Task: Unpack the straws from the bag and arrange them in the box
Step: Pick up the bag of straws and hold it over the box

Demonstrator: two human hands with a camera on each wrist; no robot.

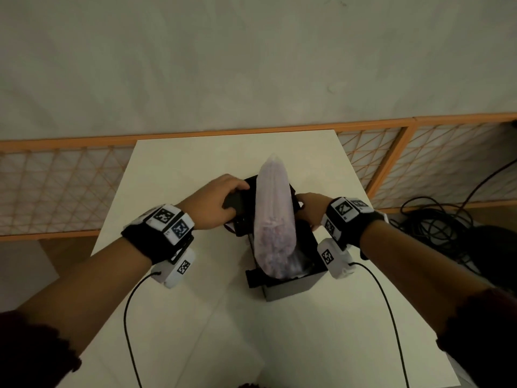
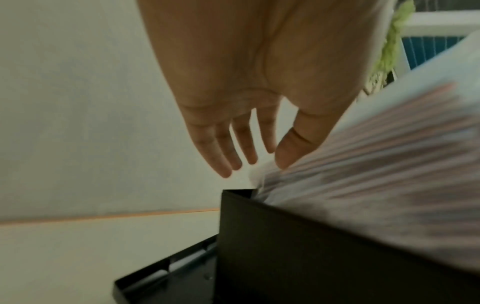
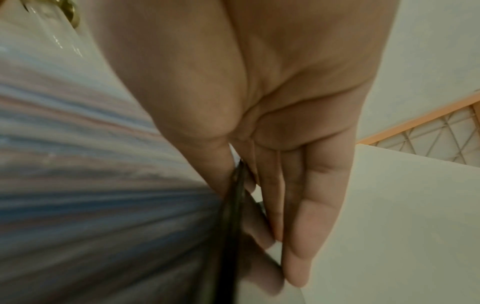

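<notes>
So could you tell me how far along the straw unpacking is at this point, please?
Done: the bag of straws is standing in the open black box on the white table, apparently still full. In hand: the left hand and the right hand are at the box's two sides, the right pinching a dark edge. Left: taking the straws out of the bag and arranging them in the box.

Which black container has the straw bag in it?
The tall black box: the clear plastic straw bag leans out of it. The shallow black tray lies beside it.
</notes>
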